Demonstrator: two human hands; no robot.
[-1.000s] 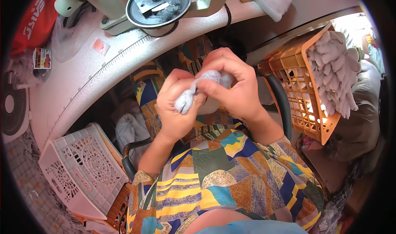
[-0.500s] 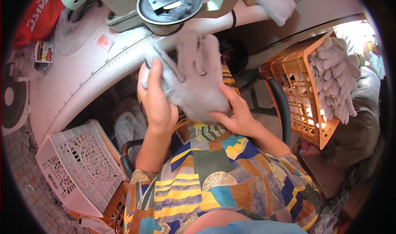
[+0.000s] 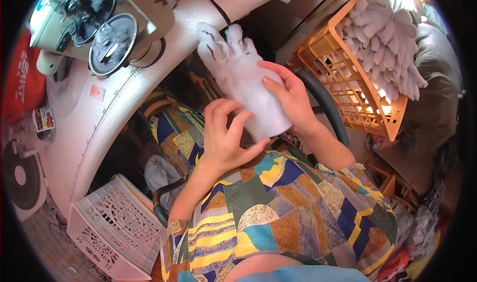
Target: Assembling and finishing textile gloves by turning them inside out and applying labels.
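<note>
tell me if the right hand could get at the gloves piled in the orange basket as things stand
Probably yes. The right hand rests on a white glove, and the orange basket sits just to its right, open-topped, with the gloves heaped uncovered.

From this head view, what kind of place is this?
Probably a small glove-sewing workstation. A sewing machine sits on a white table, an orange basket is heaped with white gloves, and both hands hold a white glove over the lap.

A small red-and-white printed label [image 3: 43, 119] lies on the table's left edge.
</note>
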